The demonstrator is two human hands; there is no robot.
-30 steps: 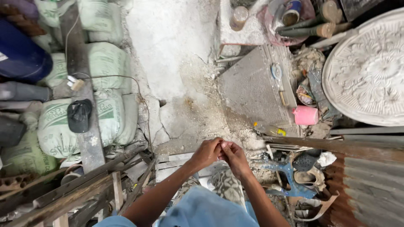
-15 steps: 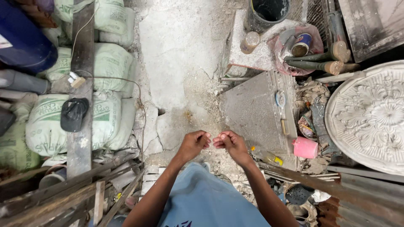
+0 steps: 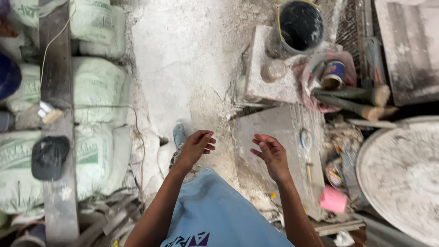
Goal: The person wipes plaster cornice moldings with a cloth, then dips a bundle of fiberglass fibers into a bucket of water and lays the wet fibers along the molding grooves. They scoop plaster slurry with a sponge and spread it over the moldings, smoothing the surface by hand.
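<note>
Left hand point(image 3: 197, 145) and right hand point(image 3: 270, 153) apart, empty, fingers loosely curled, over dusty floor point(image 3: 183, 59) beside grey slab point(image 3: 274, 137); nothing picked up yet.

In the middle of the frame the left hand point(image 3: 195, 148) and the right hand point(image 3: 270, 154) hung apart, empty, above the dusty floor point(image 3: 183, 55). Just right of the right hand lay a flat slab point(image 3: 274, 137), and above that slab sat a block point(image 3: 270, 77) with a small jar point(image 3: 273, 70) on it. A bucket point(image 3: 299, 27) stood at the upper right, beside the block. Along the left edge lay stacked sacks point(image 3: 93, 87), with a plank point(image 3: 57, 114) across them and a cap point(image 3: 49, 157) on the plank. A round moulded disc point(image 3: 402, 178) filled the lower right, with a small cup point(image 3: 333, 199) just left of it.
</note>
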